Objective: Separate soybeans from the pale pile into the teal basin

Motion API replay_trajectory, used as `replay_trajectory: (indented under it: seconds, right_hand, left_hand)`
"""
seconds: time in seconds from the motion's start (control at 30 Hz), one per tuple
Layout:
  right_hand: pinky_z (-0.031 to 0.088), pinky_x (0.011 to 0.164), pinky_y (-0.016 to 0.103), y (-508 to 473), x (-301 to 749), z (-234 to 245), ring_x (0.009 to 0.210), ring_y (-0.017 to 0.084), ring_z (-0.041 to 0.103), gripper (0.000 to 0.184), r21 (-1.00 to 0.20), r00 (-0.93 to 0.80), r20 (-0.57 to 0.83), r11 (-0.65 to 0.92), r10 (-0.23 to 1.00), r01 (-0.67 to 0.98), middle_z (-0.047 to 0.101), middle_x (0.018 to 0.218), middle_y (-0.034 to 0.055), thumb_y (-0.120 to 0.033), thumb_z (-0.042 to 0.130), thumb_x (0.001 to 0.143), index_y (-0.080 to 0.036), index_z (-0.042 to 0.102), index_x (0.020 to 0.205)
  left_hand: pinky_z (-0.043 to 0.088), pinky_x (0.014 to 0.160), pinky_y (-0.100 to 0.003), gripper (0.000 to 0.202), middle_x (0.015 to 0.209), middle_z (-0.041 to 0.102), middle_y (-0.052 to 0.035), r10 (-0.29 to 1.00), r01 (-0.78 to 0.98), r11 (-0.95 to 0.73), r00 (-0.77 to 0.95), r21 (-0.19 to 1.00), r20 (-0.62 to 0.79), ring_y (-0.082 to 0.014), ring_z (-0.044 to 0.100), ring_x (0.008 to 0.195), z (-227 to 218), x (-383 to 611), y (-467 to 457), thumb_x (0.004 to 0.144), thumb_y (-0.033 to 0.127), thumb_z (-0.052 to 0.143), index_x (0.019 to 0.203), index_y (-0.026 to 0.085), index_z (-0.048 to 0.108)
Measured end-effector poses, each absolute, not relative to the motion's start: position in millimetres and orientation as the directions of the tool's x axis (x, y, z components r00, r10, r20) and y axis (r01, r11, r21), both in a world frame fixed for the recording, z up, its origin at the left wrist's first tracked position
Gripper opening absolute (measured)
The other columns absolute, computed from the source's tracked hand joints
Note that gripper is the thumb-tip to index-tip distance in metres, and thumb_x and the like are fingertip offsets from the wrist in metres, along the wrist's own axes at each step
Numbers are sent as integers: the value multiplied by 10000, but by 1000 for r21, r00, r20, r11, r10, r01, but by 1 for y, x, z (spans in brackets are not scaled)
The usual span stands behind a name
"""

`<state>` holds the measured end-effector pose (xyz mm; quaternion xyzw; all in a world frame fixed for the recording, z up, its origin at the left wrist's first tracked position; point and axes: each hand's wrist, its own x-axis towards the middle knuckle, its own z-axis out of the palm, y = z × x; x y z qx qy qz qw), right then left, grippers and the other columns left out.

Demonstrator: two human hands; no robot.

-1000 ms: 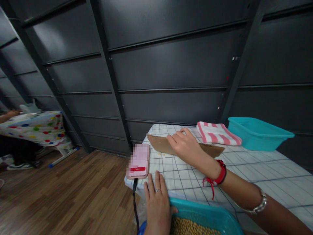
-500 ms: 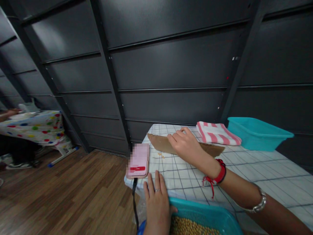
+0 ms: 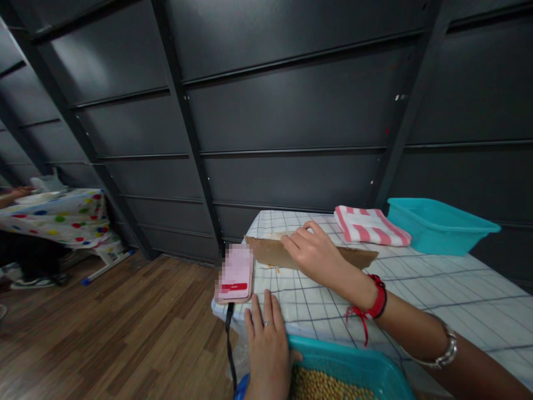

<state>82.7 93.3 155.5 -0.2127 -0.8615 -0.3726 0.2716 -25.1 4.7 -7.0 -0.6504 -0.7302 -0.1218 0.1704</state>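
My right hand (image 3: 313, 248) grips the upper edge of a brown cardboard strip (image 3: 272, 253), which stands on its long edge on the checked tablecloth (image 3: 300, 303). A few small yellowish beans (image 3: 272, 269) lie just on the near side of the strip, by its left part. My left hand (image 3: 268, 339), with a ring on one finger, has its fingers stretched out over the table's front edge. Its thumb lies over the rim of a teal basin (image 3: 350, 355). Many soybeans (image 3: 328, 384) fill the bottom of that basin, which is partly cut off by the frame.
A pink phone-like device (image 3: 236, 272) with a black cable lies at the table's left corner. At the back are a folded pink-and-white striped towel (image 3: 370, 225) and another teal basin (image 3: 441, 225). A dark panelled wall stands behind. Far left, a person's arm rests at a dotted-cloth table (image 3: 79, 216).
My right hand has drawn the cardboard strip slightly toward me and to the left, and the few beans have shifted a little nearer. The left hand has stayed in place.
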Motion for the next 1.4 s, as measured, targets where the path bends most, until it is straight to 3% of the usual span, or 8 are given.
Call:
replay_trajectory:
  seconds: [0.5,0.83,1.1,1.4]
  right_hand:
    - [308,735,318,96,105,157,655,152,457,265,414,-767,626,773,141,481,564,661,28,-33,363,816,-128,609,848]
    - [323,763,300,100,102,162,720,134,487,269,410,-776,630,835,31,366,609,710,2,-94,323,899,-154,580,848]
    - [323,787,314,116,115,162,791,145,489,241,354,-797,603,883,37,310,633,788,20,-85,337,887,-153,568,871]
    - [324,762,317,119,117,163,761,149,487,240,407,-779,627,856,-8,319,639,756,23,-125,342,903,-156,577,867]
  left_hand:
    - [294,1007,-530,843,1355,424,-117,899,991,130,-104,-34,426,-360,301,1263,-3,-25,2,495,461,680,1247,167,435]
    - [318,995,-522,816,1326,457,-121,928,993,115,-104,-9,358,-362,330,1246,5,-25,3,513,458,672,1239,161,448]
    - [288,1015,-528,861,1342,439,-126,916,992,130,-120,0,382,-361,293,1265,-4,-25,3,491,441,694,1258,160,421]
    - [300,1008,-536,902,1346,429,-144,912,992,128,-111,-16,394,-365,307,1256,-2,-24,3,463,440,710,1262,148,411]
